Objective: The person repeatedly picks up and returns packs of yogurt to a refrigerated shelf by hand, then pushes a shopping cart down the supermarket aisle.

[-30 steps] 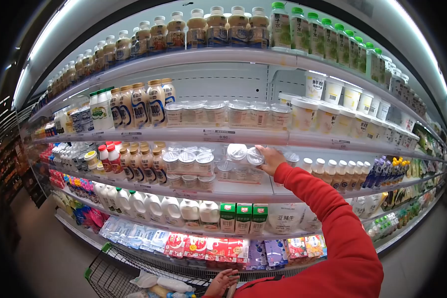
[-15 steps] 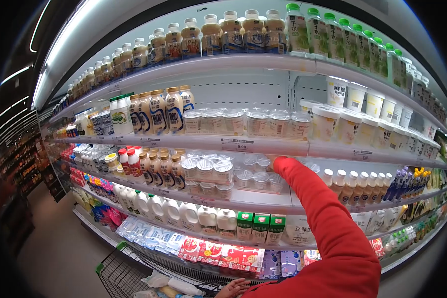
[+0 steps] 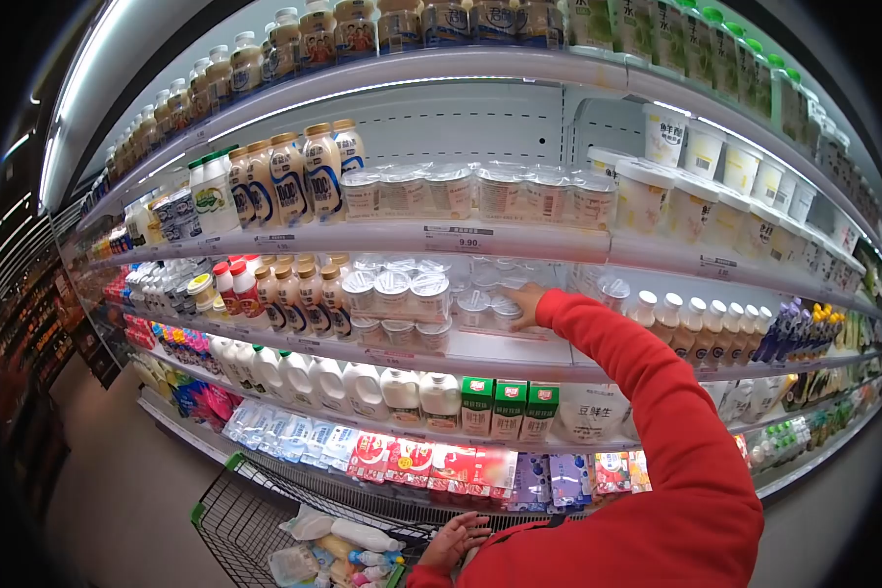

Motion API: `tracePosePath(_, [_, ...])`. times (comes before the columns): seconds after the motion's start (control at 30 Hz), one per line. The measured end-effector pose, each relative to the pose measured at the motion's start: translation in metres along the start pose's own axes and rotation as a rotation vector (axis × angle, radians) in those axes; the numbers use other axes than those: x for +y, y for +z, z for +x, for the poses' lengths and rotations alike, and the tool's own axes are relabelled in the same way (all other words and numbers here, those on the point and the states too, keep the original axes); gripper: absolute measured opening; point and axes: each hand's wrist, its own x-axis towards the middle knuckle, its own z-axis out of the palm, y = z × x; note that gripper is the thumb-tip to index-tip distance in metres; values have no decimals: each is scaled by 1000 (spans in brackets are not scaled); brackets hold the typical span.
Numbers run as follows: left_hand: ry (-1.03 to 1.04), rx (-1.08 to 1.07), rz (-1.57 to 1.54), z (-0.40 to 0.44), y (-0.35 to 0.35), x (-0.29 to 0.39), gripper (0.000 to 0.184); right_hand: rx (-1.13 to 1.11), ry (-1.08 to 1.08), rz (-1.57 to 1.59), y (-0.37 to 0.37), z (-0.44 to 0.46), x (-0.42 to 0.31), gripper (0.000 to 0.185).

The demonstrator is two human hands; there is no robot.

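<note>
My right hand (image 3: 527, 302), at the end of a red sleeve, reaches onto the middle shelf. Its fingers curl against the right side of a clear-wrapped pack of yogurt cups (image 3: 474, 306); the hand covers that end of the pack, and the fingertips are partly hidden. More packed cups (image 3: 500, 270) stand behind. To the left is a two-layer stack of similar cups (image 3: 392, 285). Low in front of my body, my left hand (image 3: 455, 540) is beside the shopping cart, holding nothing, palm partly up and fingers apart.
The shopping cart (image 3: 233, 519) contains bagged and bottled goods (image 3: 335, 551). Above my right arm runs a shelf edge (image 3: 519, 241) with price labels. Small brown bottles (image 3: 668, 318) stand right of the arm; milk jugs (image 3: 367, 394) and green-topped cartons (image 3: 510, 406) fill the shelf below.
My right hand has come down and forward from the rear packs to the front pack's right side. The view has tilted down, showing more of my left hand and the cart.
</note>
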Motion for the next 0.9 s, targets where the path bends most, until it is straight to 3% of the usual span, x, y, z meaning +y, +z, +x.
tracePosePath(0.1, [18, -6, 22, 1, 0, -1, 51, 24, 28, 48, -11, -22, -9, 81])
tracePosePath(0.13, [16, 7, 37, 0, 1, -1, 50, 22, 39, 68, -20, -29, -17, 75])
tracePosePath(0.33, [47, 35, 28, -2, 10, 0, 45, 706, -233, -589, -42, -115, -71, 63])
tracePosePath(0.4, [90, 17, -19, 0, 11, -1, 44, 677, -236, -419, -52, -164, -107, 65])
tracePosePath(0.47, [131, 7, -79, 0, 15, 0, 43, 476, -216, -41, -46, -208, -135, 70])
tracePosePath(0.57, [266, -56, -172, 1, 16, 2, 51, -101, -206, 1035, 33, -243, -153, 78])
tracePosePath(0.6, [299, -31, -221, 2, 19, 2, 56, -281, -134, 1204, 61, -257, -168, 81])
tracePosePath(0.7, [375, 25, -400, 0, 27, -1, 69, -501, 0, 1439, 149, -292, -203, 74])
tracePosePath(0.73, [391, -6, -314, 0, 27, 1, 71, -513, 52, 1515, 169, -294, -201, 69])
tracePosePath(0.83, [343, 49, -153, 0, 23, -3, 72, -683, 280, 1717, 142, -289, -194, 58])
tracePosePath(0.9, [336, 57, -230, -1, 20, -7, 69, -647, 298, 1693, 161, -292, -187, 53])
